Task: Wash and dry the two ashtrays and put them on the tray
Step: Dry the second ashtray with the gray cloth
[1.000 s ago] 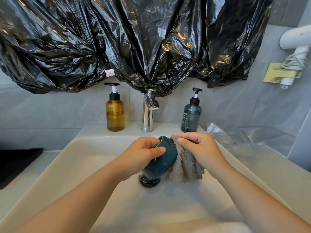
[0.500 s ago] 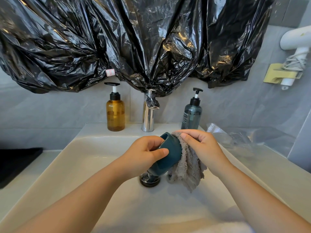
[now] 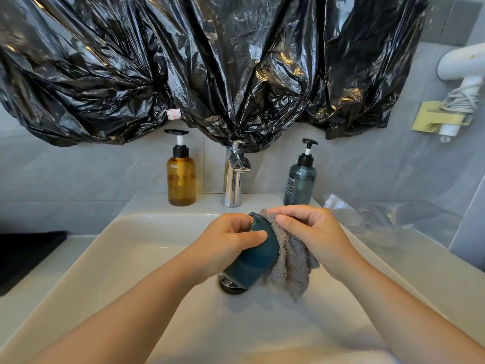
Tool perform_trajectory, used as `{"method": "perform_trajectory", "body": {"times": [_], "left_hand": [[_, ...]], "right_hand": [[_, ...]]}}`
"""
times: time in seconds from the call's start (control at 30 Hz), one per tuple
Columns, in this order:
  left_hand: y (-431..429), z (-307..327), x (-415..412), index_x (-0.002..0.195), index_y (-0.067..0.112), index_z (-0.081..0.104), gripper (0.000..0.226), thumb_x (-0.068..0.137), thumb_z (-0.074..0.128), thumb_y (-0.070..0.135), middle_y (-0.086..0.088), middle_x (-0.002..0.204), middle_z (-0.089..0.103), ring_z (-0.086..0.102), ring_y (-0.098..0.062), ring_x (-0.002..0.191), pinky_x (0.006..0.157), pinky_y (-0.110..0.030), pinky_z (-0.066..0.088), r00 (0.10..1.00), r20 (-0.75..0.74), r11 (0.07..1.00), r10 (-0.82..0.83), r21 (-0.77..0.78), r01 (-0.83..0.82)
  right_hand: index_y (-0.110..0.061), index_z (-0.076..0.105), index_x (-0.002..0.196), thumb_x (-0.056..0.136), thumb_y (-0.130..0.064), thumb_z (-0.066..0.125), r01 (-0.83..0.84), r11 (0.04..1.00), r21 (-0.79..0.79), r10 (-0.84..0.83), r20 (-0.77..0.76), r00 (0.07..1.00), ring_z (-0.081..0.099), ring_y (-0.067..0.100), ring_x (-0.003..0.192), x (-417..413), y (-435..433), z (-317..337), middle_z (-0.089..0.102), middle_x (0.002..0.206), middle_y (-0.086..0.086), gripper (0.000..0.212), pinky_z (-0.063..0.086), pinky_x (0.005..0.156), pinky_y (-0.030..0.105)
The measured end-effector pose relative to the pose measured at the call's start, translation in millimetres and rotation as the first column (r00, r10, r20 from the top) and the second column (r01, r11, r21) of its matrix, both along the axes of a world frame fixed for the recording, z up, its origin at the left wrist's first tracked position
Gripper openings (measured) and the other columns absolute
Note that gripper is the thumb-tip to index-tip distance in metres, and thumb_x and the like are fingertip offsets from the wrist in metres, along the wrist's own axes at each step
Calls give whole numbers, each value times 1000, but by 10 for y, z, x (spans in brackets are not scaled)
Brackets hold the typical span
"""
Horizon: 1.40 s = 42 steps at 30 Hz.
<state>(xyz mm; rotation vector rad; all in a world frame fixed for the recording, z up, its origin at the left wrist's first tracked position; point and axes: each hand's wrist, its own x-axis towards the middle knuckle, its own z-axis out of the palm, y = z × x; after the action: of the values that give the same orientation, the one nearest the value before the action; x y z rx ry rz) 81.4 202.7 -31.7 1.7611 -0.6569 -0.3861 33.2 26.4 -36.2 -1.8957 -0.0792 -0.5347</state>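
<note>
Both hands are over the middle of the white sink (image 3: pixel 136 248), working the same thing. The left hand (image 3: pixel 225 245) is curled around a dark teal ashtray (image 3: pixel 252 261), thumb across its side, fingers wrapped over the top edge, holding it tilted so the rim points up and away. The right hand (image 3: pixel 312 237) is closed on a grey fluffy cloth (image 3: pixel 291 269), fingers bunched and pressing it against the ashtray's right side and rim. The loose end of the cloth hangs down below the right hand, not quite reaching the basin floor as far as I can tell.

Straight under the ashtray is the chrome drain (image 3: pixel 231 286), partly hidden by it. Room-wise: the basin is wide open left of the left hand and down toward the near edge, bare sloped white surface all round. Just beyond the hands, on the back ledge, stands the chrome faucet (image 3: pixel 232 185), with an amber pump bottle (image 3: pixel 181 179) beyond and left of the left hand and a dark grey pump bottle (image 3: pixel 300 183) right behind the right hand, fairly close to the knuckles.

Off to the right of the right hand, on the counter, there's some crumpled clear plastic (image 3: pixel 372 216). Far left of the left hand, a black slab-like thing (image 3: pixel 23 256) sits at the counter edge; can't tell what it is. Black plastic sheeting (image 3: pixel 210 67) hangs over the wall above everything, its lowest bunch touching the faucet top.
</note>
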Motion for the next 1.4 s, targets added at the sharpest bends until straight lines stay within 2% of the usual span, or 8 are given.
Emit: {"method": "perform_trajectory", "body": {"times": [0.13,0.3,0.5,0.7,0.87,1.1,1.27,1.4], "left_hand": [[4,-38,9,100,4,65,15,93,59,17,-16,100,71,66,-33,96,89,-51,53,990,144,998,10,60,-19],[26,-17,19,92,12,67,10,94,57,15,-9,93,72,68,-24,89,84,-40,57,965,262,998,14,61,-31],[35,19,-6,93,18,67,16,95,54,9,0,92,74,69,-11,82,68,-17,54,986,164,998,-28,-57,38],[15,21,4,103,17,66,15,94,55,11,-1,95,73,69,-15,85,73,-23,56,999,33,998,12,-64,-9],[15,-9,53,90,11,69,19,95,56,24,-13,86,73,63,-19,69,65,-28,49,988,54,988,142,-66,-138],[40,7,85,91,13,70,12,93,58,13,-7,87,72,66,-20,77,67,-27,52,992,49,983,117,-151,-108],[49,19,87,96,9,68,11,93,57,11,-2,80,72,67,-14,71,60,-20,52,999,11,984,31,-176,-29],[34,-14,90,97,13,67,12,95,56,12,-4,88,73,67,-17,79,68,-23,54,999,32,995,36,-89,-33]], "right_hand": [[-33,77,92,87,-6,68,-6,989,-149,25,124,992,65,-5,98,-18,57,14,74,96,-21,28,48,82,8],[-35,75,97,90,-13,66,43,996,-83,-30,152,988,64,-5,100,45,40,3,73,100,-22,25,52,85,14],[-25,77,103,94,-19,60,93,980,174,-97,16,995,68,14,101,51,-62,-33,75,102,-9,19,55,91,40],[-22,77,99,92,-14,62,20,990,142,-24,31,999,69,13,97,10,-12,-21,76,98,-7,19,56,87,34],[-22,78,97,89,-10,65,-48,992,114,45,30,999,70,10,96,23,41,-35,77,98,-7,19,54,84,26],[-24,76,105,90,-11,64,24,993,113,-30,55,998,67,1,101,67,7,-48,75,105,-13,22,53,91,23],[-20,76,106,90,-11,65,92,985,148,-102,60,993,68,7,101,73,-45,-64,75,102,-9,21,54,94,35],[-30,77,98,90,-12,65,54,998,44,-58,111,992,66,2,100,27,-6,-43,75,99,-17,23,53,89,25]]}}
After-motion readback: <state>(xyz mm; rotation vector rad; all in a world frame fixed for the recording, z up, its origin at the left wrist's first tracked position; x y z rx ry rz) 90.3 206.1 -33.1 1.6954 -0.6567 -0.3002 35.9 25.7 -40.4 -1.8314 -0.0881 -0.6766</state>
